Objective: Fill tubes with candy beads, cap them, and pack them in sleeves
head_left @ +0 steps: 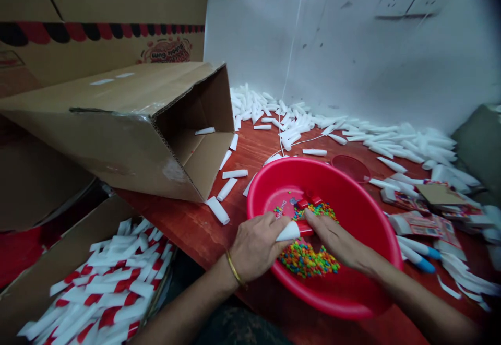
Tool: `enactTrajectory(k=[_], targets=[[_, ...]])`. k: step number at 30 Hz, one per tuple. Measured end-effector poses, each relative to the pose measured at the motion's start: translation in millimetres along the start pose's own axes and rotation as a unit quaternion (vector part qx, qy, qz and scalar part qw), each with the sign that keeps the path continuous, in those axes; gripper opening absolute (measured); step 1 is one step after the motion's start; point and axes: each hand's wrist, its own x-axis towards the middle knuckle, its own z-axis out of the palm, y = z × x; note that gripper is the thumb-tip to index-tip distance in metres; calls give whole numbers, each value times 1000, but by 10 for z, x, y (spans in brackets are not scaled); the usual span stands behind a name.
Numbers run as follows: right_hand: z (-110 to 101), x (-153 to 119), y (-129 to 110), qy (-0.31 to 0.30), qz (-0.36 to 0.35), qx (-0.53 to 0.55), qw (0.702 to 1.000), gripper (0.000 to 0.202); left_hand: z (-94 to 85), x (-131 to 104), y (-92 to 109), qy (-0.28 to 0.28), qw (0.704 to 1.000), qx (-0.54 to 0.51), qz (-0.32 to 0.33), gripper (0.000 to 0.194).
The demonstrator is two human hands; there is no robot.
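Observation:
My left hand (258, 246), with a gold bangle at the wrist, is closed around a white tube (288, 232) over the near left part of a red basin (376, 230). A red cap (305, 228) sits at the tube's right end. My right hand (332, 238) touches the cap with its thumb side; its other fingertips are hidden, so its grip is unclear. Small multicoloured candies (309, 261) lie in the basin below both hands. Loose red caps (309, 199) rest among the candies farther back.
An open cardboard box (117, 146) lies on its side at the left. Below it, another box holds capped tubes (117, 287). White tubes (407, 144) are piled along the wall. Printed packets (422, 225) lie right of the basin.

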Motion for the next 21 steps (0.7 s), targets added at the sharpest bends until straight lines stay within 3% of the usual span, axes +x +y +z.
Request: enactTrajectory(k=[3,5,8,11,14,18,21], targets=[[-30,-59,13,49,-96,-30,994,43,9,4,-2,13,1000,-14,-17,36],[-8,-93,32,48,-108,-26,993,34,42,-2,-7,23,1000,-1,0,35],[99,-111,74,15,-17,74,997,42,107,-18,-12,36,997,52,48,35],[200,-106,74,-23,79,206,975,54,143,-28,-23,45,993,86,74,34],[225,-96,17,-40,123,266,955,58,150,-30,-35,52,991,95,73,30],[154,-43,-12,-64,157,258,951,62,143,-42,0,66,992,91,49,33],[17,100,99,-55,171,147,973,70,102,-111,27,116,992,53,17,40]])
